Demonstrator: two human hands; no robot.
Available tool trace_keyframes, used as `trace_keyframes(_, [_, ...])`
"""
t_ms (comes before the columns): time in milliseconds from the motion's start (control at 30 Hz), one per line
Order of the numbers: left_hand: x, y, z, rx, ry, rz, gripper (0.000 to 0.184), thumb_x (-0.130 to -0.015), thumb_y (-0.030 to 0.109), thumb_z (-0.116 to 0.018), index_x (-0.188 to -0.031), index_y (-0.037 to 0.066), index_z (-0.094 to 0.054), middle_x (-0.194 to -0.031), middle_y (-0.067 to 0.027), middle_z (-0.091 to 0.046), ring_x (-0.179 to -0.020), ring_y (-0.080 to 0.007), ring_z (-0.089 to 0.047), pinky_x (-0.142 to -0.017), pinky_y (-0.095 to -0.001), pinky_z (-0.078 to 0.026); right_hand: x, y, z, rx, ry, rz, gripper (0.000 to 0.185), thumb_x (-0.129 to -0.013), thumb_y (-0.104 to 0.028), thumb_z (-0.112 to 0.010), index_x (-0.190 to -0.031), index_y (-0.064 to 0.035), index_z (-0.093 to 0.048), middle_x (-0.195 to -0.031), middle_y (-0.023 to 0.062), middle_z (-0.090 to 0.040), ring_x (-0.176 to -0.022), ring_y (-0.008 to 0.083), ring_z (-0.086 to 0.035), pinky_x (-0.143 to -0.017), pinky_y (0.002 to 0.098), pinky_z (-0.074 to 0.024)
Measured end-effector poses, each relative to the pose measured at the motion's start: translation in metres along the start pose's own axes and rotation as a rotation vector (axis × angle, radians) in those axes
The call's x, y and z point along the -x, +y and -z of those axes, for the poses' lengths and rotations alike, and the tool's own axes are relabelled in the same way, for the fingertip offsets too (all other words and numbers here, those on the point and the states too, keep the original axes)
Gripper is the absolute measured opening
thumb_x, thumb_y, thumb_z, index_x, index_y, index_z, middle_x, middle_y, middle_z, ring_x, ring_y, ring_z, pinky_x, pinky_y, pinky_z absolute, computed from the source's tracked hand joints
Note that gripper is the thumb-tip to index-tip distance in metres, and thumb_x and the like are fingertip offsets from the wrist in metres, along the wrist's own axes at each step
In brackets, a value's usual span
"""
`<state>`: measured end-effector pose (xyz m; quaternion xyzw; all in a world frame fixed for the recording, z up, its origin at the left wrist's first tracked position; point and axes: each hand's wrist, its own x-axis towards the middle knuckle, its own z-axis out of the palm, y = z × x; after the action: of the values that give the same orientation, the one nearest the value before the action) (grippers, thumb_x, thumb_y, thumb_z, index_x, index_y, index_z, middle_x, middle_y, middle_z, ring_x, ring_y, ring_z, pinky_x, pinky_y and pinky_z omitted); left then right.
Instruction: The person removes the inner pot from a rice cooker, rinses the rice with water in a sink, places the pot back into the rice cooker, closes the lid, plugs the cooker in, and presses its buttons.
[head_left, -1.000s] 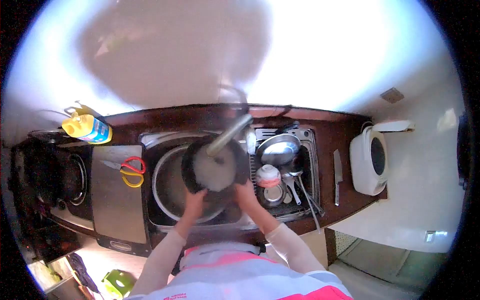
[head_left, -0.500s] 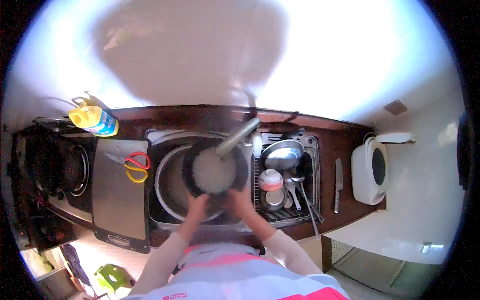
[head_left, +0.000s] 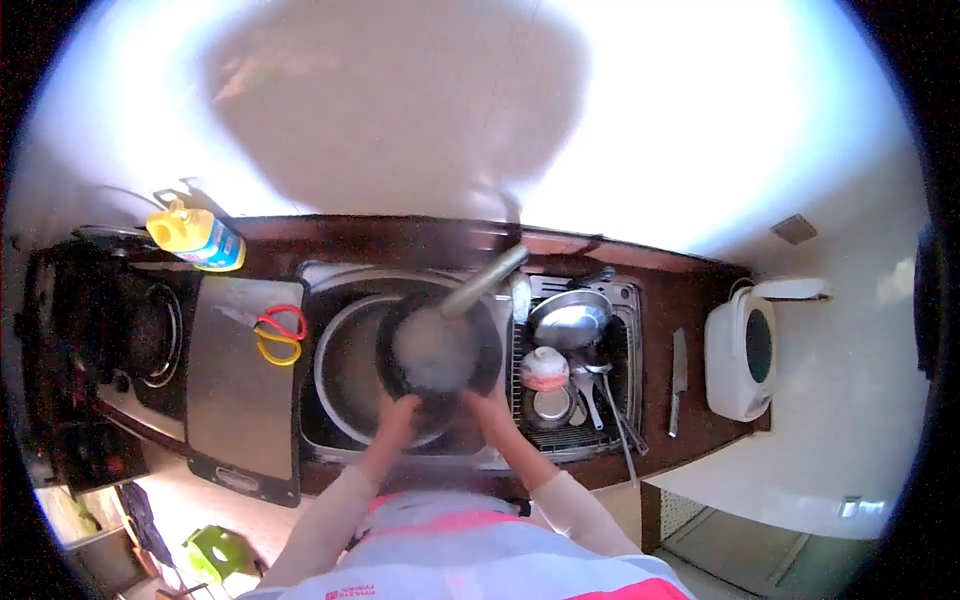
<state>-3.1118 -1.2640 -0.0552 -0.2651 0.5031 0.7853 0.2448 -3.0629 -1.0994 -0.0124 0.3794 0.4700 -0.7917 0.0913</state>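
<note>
Under the metal faucet [head_left: 490, 278], a dark round pot [head_left: 388, 362] with cloudy, whitish contents [head_left: 432, 352] sits over the sink basin [head_left: 330, 385]. My left hand [head_left: 400, 418] is closed on the near left side of its rim. On the near right side, my right hand [head_left: 486, 412] grips the same pot. The fingers are partly hidden against the dark wall and somewhat blurred. Whether water runs from the faucet, I cannot tell.
Right of the sink, a rack [head_left: 570, 440] holds a pan [head_left: 571, 318], a bowl [head_left: 544, 368] and utensils. Farther right lie a knife [head_left: 678, 380] and a white rice cooker [head_left: 738, 355]. Scissors [head_left: 280, 335] rest on a board [head_left: 240, 400] at left, near a yellow bottle [head_left: 200, 238].
The whole view has shifted slightly, with things appearing a little lower and to the right. Both hands still hold the pot under the faucet.
</note>
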Motion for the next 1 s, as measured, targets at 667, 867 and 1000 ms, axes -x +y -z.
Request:
trace_keyframes(667, [-0.016,-0.049,0.017,-0.347,-0.179,-0.197,0.027,-0.077,0.013,-0.06,-0.099,-0.002,-0.054,-0.095,-0.0108,-0.059,-0.085,-0.0232,-0.058,-0.072,-0.0365,-0.05,-0.017,-0.004,-0.021,1.323,-0.175,0.54,0.031,-0.06,-0.005,-0.069,-0.09,-0.0064,-0.06,-0.09,0.0169,-0.059,-0.084,0.0357,-0.052,-0.081,0.0387,-0.0405])
trace_keyframes(867, [-0.012,-0.043,0.02,-0.567,-0.389,-0.488,0.036,-0.075,0.005,-0.056,-0.109,-0.003,-0.045,-0.098,-0.0138,-0.057,-0.086,-0.0263,-0.057,-0.068,-0.039,-0.051,-0.08,0.083,0.035,0.423,-0.19,0.291,0.021,-0.075,-0.009,-0.052,-0.095,-0.0017,-0.052,-0.082,0.0128,-0.058,-0.068,0.0293,-0.058,-0.043,0.0378,-0.0444])
trace_keyframes(1000, [-0.007,-0.049,0.032,-0.367,-0.375,-0.061,0.053,-0.071,0.004,-0.06,-0.118,0.001,-0.035,-0.105,-0.0136,-0.052,-0.091,-0.0275,-0.054,-0.076,-0.0384,-0.047,-0.071,0.112,0.042,0.579,-0.113,0.492,0.022,-0.078,-0.009,-0.049,-0.098,0.0001,-0.049,-0.086,0.0131,-0.056,-0.069,0.0276,-0.056,-0.038,0.0363,-0.0435])
